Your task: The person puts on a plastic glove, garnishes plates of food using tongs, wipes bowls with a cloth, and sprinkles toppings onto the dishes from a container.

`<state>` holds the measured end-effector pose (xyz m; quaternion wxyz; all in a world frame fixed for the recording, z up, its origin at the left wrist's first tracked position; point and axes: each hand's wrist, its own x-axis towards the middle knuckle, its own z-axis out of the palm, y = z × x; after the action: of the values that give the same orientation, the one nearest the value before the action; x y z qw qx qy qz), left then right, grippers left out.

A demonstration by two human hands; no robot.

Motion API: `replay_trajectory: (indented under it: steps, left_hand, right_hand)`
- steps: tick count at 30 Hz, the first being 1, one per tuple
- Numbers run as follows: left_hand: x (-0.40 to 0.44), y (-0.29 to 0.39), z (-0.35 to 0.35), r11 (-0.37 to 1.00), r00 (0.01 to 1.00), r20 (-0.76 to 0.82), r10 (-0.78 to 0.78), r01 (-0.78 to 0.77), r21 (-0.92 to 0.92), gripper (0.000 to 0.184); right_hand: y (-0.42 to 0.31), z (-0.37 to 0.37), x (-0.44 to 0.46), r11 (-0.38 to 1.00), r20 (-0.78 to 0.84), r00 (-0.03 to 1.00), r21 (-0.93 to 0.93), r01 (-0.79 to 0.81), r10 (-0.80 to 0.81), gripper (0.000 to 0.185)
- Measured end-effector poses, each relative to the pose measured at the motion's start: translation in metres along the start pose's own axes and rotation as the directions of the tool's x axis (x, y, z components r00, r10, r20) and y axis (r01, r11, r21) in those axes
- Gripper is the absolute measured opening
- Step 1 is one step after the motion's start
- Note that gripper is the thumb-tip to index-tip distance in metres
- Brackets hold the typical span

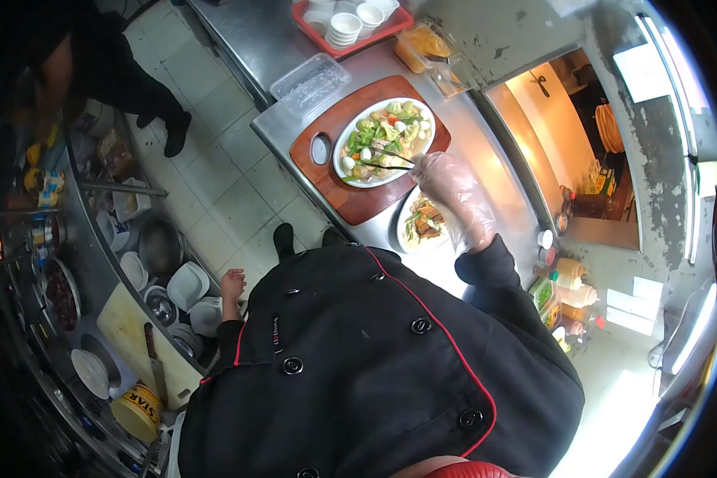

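Observation:
My right hand (442, 179), in a clear plastic glove, is closed on a pair of dark tongs (392, 161). The tongs' tips reach into a white oval plate (345, 177) of mixed vegetables (386, 131), with broccoli, green beans and small whole white eggs. This plate sits on a reddish-brown wooden board (354, 205). Below my right hand, partly hidden by it, stands another white plate (404, 233) with browned food pieces (427, 223) on it. My left hand (233, 285) hangs bare at my side, holding nothing, its fingers loosely apart.
Beyond the board are a clear plastic container (309, 84) and a red tray (338, 49) of white cups. Sauce bottles (575, 295) line the wall at right. Behind my left side are a cutting board (131, 323), a knife (156, 362) and bowls. A person's legs (147, 92) show at upper left.

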<state>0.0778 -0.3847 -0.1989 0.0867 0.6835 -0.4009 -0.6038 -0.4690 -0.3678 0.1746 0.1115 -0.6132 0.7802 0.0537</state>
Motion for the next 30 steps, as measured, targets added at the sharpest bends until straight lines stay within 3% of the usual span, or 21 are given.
replay_trajectory:
  steps: [8, 16, 18, 21, 23, 26, 27, 28, 30]
  left_hand:
    - [-0.004, 0.003, 0.0, 0.995, 0.999, -0.042, 0.006, -0.002, 0.098, 0.023]
    - [0.015, -0.036, -0.006, 0.999, 0.999, 0.03, 0.032, -0.032, 0.0, 0.023]
    - [0.012, -0.031, -0.007, 0.999, 0.998, 0.042, 0.044, -0.043, -0.008, 0.023]
    - [0.0, -0.009, -0.002, 0.998, 0.998, 0.015, 0.055, -0.055, 0.008, 0.024]
    - [-0.013, 0.005, 0.002, 0.998, 0.998, -0.04, 0.055, -0.055, 0.005, 0.024]
    - [0.007, -0.017, -0.003, 0.998, 0.999, 0.031, -0.007, 0.009, -0.056, 0.024]
    - [0.008, -0.021, -0.003, 1.0, 1.0, 0.025, 0.0, 0.0, -0.008, 0.024]
    - [0.009, -0.024, -0.002, 0.999, 1.0, 0.021, 0.009, -0.01, 0.04, 0.024]
    - [0.008, -0.028, 0.0, 0.996, 0.999, 0.019, 0.034, -0.036, 0.084, 0.025]
  right_hand:
    - [-0.005, 0.005, -0.003, 0.998, -0.111, 0.994, 0.06, 0.008, -0.001, 0.014]
    - [0.023, 0.012, 0.009, 0.995, -0.175, 0.983, 0.097, -0.035, 0.051, 0.015]
    - [0.025, 0.014, 0.015, 0.999, -0.167, 0.986, 0.042, -0.012, 0.019, 0.015]
    - [0.021, 0.014, 0.016, 0.992, -0.143, 0.985, 0.09, -0.085, 0.097, 0.014]
    - [0.014, -0.004, 0.008, 0.998, -0.182, 0.982, 0.019, -0.054, 0.056, 0.014]
    - [0.008, -0.005, -0.005, 1.0, -0.172, 0.985, -0.006, -0.013, 0.012, 0.012]
    - [0.008, -0.003, -0.01, 1.0, -0.162, 0.987, 0.002, -0.006, 0.006, 0.012]
    - [0.007, 0.0, -0.014, 0.989, -0.165, 0.982, 0.097, 0.107, -0.09, 0.009]
    - [0.001, 0.008, -0.018, 0.989, -0.187, 0.974, 0.045, 0.138, -0.127, 0.008]
